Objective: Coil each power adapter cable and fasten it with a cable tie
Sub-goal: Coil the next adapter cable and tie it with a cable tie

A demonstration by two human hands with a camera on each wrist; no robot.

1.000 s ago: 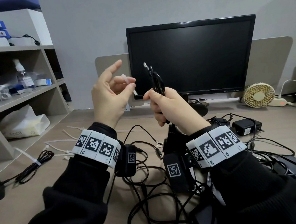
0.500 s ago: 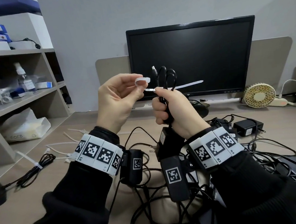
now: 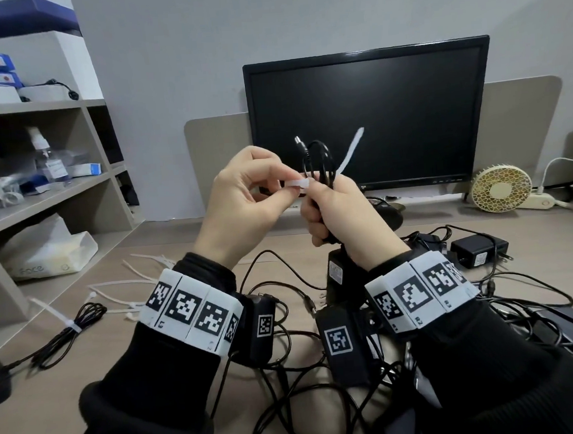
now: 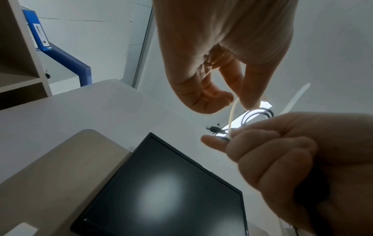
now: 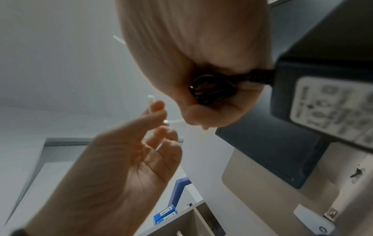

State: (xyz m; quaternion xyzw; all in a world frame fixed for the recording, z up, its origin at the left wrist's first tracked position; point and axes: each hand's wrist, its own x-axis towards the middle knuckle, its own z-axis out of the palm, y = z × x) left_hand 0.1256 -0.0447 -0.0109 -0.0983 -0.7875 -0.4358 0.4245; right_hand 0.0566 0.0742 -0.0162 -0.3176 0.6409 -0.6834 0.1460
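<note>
- Head view: the right hand [image 3: 342, 216] grips a coiled cable [image 3: 318, 160] before the monitor [image 3: 369, 116]; the left hand [image 3: 243, 206] pinches a white cable tie [image 3: 350, 151] beside it.
- Left wrist view: only here the tie's strip [image 4: 232, 115] shows, curving from the pinching fingertips [image 4: 248, 99] to the coil.
- Right wrist view: only here the adapter block [image 5: 327, 102] shows, hanging beneath the fist.

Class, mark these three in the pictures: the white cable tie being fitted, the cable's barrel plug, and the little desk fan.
white cable tie [image 3: 351, 149], head view, on its free tail.
barrel plug [image 3: 299, 142], head view, on its metal tip.
desk fan [image 3: 501, 188], head view, on the grille centre.
</note>
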